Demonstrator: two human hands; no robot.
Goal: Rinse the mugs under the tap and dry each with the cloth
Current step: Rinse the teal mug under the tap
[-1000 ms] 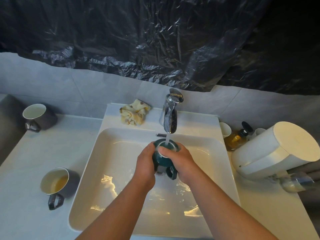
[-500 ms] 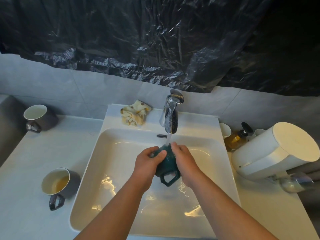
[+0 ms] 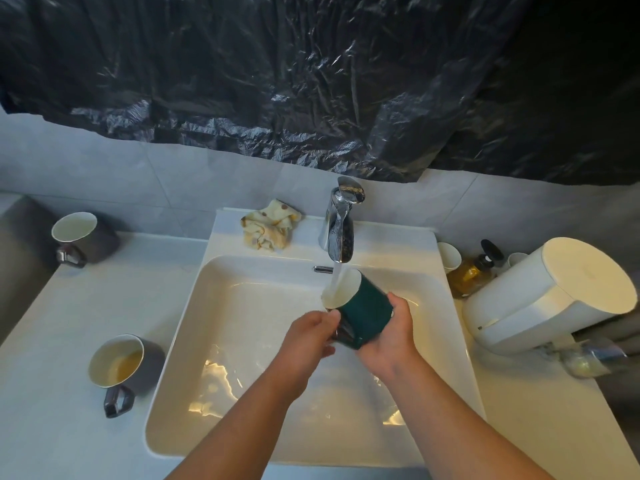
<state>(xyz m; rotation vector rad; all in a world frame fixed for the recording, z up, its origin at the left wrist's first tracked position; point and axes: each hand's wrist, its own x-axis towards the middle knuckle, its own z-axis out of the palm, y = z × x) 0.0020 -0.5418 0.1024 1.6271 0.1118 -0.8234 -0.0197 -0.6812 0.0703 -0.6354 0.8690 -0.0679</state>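
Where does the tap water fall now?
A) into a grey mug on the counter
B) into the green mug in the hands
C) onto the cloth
B: the stream from the tap enters the tilted green mug, which the left hand and right hand hold.

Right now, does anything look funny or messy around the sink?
Yes. A crinkled black plastic sheet hangs over the wall above the tap, which is unusual. The nearer grey mug left of the sink has brownish liquid in it, not yet rinsed. The cloth sits crumpled on the ledge behind the sink. Nothing looks spilled or broken.
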